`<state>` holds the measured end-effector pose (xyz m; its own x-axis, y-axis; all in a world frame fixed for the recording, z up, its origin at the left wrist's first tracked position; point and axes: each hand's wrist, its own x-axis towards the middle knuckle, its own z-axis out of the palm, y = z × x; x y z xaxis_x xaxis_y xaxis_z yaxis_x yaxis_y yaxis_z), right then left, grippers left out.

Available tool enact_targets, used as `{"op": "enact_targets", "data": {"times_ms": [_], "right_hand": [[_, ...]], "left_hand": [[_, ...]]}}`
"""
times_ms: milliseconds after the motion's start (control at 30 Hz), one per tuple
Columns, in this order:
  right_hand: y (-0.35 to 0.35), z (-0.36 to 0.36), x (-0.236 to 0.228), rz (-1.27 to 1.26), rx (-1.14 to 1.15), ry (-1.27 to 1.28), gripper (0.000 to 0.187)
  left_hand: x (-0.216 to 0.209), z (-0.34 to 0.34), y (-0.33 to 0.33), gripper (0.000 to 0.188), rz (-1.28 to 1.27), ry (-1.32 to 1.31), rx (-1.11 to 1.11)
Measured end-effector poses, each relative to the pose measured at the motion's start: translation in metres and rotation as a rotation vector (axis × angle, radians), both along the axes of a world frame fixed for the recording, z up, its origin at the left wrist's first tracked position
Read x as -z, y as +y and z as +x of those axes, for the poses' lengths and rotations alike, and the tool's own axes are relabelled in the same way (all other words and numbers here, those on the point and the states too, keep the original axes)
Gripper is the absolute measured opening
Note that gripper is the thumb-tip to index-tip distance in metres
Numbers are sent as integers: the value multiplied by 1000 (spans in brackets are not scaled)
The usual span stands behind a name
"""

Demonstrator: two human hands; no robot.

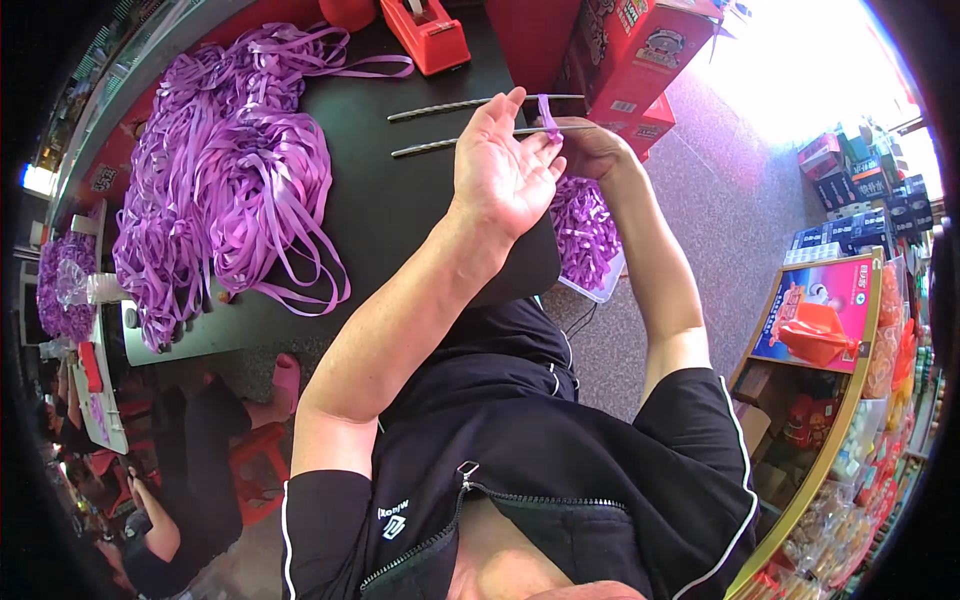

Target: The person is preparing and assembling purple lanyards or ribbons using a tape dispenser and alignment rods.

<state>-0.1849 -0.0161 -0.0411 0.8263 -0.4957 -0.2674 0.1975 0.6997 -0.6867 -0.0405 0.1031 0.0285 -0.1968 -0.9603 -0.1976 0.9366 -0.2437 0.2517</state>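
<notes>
Two slim twisted metal rods (440, 108) stick out side by side over the dark tabletop. A short purple ribbon (545, 112) loops across both rods near their right ends. My left hand (503, 170) is turned palm up at the rods, its fingers apart, with some fingertips beside the ribbon's lower end. My right hand (597, 150) is just right of the ribbon, fingers curled in toward it. Those fingertips are mostly hidden, so what they hold cannot be made out. Below, a pale plastic bin (600, 290) is filled with small purple ribbon pieces (585, 230).
A big heap of purple ribbon (230, 170) covers the table's left part. A red tape dispenser (428, 40) stands at the back, red boxes (640, 60) behind the rods. At right is a display shelf (810, 320). Another person (170, 500) sits at lower left near a red stool (258, 470).
</notes>
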Motion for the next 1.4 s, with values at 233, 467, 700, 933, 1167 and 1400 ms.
{"op": "enact_targets", "data": {"times_ms": [233,467,700,933,1167,1400], "right_hand": [[-13,12,26,-24,66,-144,23],[-10,15,31,-87,127,-217,24],[1,-2,2,-330,193,329,31],[30,-19,-77,-1429,619,1025,27],[66,35,-101,-1678,469,1390,29],[64,46,-90,-1841,465,1501,18]], "left_hand": [[9,3,-2,57,-78,27,38],[-2,-1,0,54,-14,3,-7],[-1,0,-1,60,-33,10,2],[-4,0,3,69,-17,5,-15],[0,0,-1,74,-14,20,-21],[5,-1,-5,73,-20,43,-25]]}}
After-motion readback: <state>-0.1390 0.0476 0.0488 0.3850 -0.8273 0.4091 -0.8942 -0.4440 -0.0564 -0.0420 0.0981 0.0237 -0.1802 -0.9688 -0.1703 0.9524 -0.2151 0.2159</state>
